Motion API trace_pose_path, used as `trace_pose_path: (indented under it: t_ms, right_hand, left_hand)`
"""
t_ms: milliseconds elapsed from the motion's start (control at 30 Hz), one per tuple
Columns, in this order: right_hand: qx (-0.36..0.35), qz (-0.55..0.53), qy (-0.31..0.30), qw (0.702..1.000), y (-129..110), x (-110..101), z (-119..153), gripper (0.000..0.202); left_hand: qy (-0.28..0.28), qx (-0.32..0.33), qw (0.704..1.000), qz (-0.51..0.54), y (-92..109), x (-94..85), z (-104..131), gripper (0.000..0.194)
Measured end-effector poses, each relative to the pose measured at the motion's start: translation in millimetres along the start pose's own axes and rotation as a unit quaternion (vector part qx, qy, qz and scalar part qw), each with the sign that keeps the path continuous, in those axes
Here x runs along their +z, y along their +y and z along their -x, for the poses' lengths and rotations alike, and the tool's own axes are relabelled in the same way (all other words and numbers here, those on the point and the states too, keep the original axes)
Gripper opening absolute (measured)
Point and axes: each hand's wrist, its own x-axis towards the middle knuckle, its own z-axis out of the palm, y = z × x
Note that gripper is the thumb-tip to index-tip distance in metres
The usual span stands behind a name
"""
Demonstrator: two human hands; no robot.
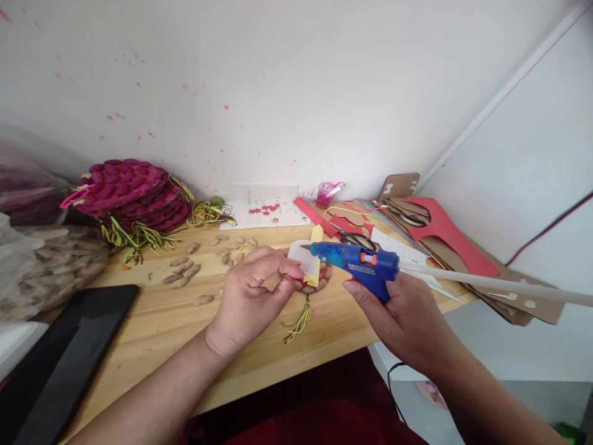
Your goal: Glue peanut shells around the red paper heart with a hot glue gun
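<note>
My right hand point(412, 321) grips a blue glue gun point(354, 262), its nozzle pointing left. A long translucent glue stick point(491, 281) sticks out of the gun's back. My left hand point(254, 296) is closed in a pinch near the nozzle; whatever is between its fingertips is hidden or too small to name. Behind the fingertips are a small white paper piece point(296, 250) with reddish marks and a yellow paper strip point(316, 238). Below them shows part of a red piece with peanuts on it point(323, 281), with a yellow-green tassel point(299, 324) hanging toward me.
Loose peanuts point(183, 272) lie left on the wooden table point(180, 327), near a black tablet-like device point(69, 358). A stack of magenta peanut-covered pieces point(134, 191) stands behind. Red stars point(266, 210) rest on white paper. Scissors point(356, 238) and cut red card point(451, 238) are right.
</note>
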Motion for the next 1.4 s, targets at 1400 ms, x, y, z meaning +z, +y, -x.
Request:
trace_pose_path:
  t_ms: [1400]
  right_hand:
    - [0.191, -0.335, -0.082, 0.919, 2.7, -5.7, -4.3, 0.045]
  left_hand:
    - [0.027, -0.044, 0.999, 0.005, 0.9, -0.4, -3.5, 0.024]
